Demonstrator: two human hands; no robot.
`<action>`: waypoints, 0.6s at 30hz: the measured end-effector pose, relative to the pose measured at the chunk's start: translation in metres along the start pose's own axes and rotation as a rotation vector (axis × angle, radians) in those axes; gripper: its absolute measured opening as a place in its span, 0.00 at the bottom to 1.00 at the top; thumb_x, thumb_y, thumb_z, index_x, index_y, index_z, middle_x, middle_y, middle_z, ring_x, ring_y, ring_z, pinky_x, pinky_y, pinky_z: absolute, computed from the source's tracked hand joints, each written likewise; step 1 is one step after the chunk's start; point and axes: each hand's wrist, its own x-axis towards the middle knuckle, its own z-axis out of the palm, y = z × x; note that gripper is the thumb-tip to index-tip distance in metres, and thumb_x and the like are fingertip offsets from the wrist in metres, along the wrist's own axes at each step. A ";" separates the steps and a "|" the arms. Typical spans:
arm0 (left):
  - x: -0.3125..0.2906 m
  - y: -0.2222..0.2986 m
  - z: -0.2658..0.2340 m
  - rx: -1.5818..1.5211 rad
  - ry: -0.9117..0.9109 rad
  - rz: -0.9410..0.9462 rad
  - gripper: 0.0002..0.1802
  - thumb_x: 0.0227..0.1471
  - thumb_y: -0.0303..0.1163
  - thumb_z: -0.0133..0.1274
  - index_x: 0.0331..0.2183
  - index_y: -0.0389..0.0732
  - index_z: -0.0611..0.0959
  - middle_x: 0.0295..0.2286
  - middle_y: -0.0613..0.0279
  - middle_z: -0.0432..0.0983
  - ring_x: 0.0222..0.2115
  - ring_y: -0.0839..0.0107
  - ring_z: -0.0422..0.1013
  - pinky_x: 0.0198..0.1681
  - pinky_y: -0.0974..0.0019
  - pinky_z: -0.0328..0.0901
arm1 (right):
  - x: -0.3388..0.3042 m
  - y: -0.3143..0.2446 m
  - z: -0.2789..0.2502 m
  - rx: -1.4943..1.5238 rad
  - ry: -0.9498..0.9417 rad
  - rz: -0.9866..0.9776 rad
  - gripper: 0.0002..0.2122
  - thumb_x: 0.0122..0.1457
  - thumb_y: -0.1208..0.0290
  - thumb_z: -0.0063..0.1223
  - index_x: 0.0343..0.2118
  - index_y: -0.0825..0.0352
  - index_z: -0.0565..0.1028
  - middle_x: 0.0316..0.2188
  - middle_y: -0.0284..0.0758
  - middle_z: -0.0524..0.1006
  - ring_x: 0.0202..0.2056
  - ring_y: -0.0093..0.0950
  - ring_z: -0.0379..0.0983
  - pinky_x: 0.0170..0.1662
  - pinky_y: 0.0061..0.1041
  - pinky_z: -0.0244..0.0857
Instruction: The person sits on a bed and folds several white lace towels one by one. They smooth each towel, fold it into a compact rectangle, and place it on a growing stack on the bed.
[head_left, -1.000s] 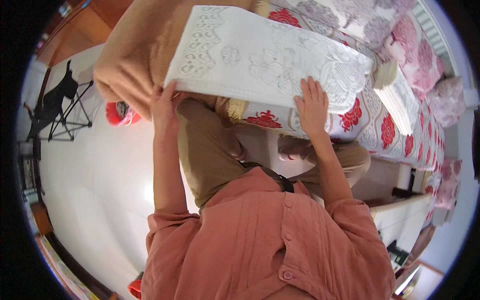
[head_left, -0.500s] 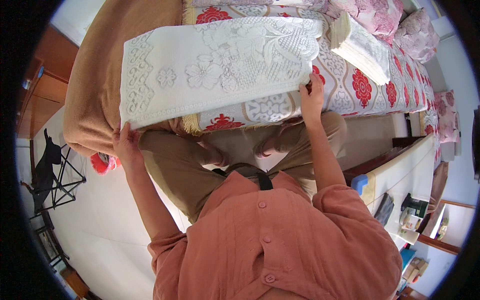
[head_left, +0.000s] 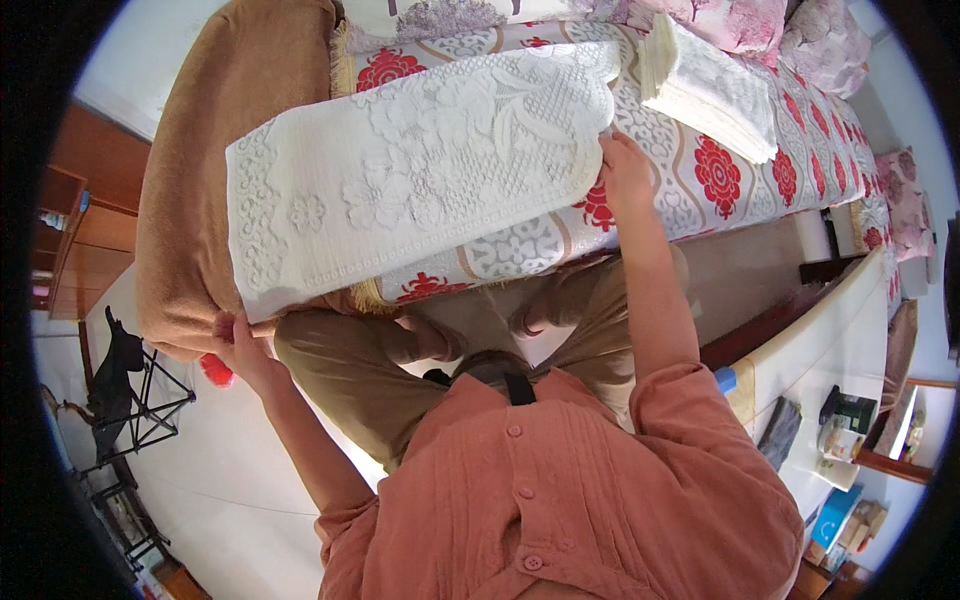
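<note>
Pinches white lace cloth (head_left: 420,170) by corner in left hand (head_left: 250,352), by edge in right hand (head_left: 628,180), over red-flowered cover (head_left: 718,175).

The white lace cloth (head_left: 420,170) is a long panel with raised flowers, leaves and netlike patches, a band of scrollwork along its left end and a scalloped right end. Spread patterned side up, it stretches slantwise, left end nearer the person, from the brown covering (head_left: 220,110) across the red-and-grey patterned seat cover (head_left: 515,250).
</note>
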 end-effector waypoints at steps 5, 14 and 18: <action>-0.013 0.029 0.040 0.149 -0.155 0.118 0.20 0.57 0.29 0.53 0.51 0.33 0.73 0.45 0.59 0.71 0.45 0.70 0.67 0.50 0.66 0.63 | 0.068 0.001 -0.011 0.006 -0.058 0.028 0.24 0.56 0.78 0.55 0.55 0.77 0.65 0.46 0.43 0.76 0.45 0.34 0.74 0.48 0.28 0.69; 0.008 0.043 0.109 -0.030 -0.501 -0.233 0.22 0.63 0.38 0.49 0.54 0.36 0.74 0.48 0.58 0.74 0.50 0.69 0.70 0.53 0.65 0.62 | 0.070 -0.030 0.078 -0.161 -0.268 0.013 0.23 0.54 0.84 0.52 0.55 0.72 0.69 0.45 0.43 0.77 0.44 0.37 0.76 0.48 0.35 0.72; 0.052 0.023 0.141 -0.342 -0.650 -0.347 0.29 0.66 0.42 0.41 0.60 0.32 0.64 0.57 0.49 0.66 0.58 0.62 0.64 0.60 0.61 0.59 | 0.017 -0.042 0.202 -0.495 -0.560 -0.261 0.31 0.52 0.79 0.56 0.62 0.70 0.63 0.51 0.43 0.75 0.49 0.32 0.73 0.52 0.29 0.68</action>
